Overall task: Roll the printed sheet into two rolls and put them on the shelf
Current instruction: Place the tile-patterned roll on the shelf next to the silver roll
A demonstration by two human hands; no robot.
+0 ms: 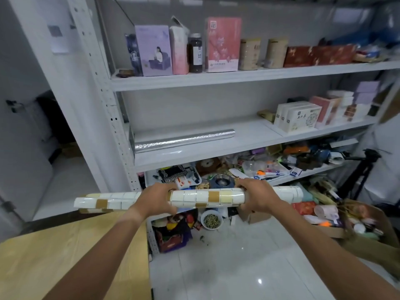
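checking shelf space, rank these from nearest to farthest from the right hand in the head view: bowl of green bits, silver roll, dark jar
From the right hand, which grips the tile-print roll:
1. Bowl of green bits, on the floor just below and left of it.
2. Silver roll, on the middle shelf, above and left.
3. Dark jar, on the top shelf, farthest up.
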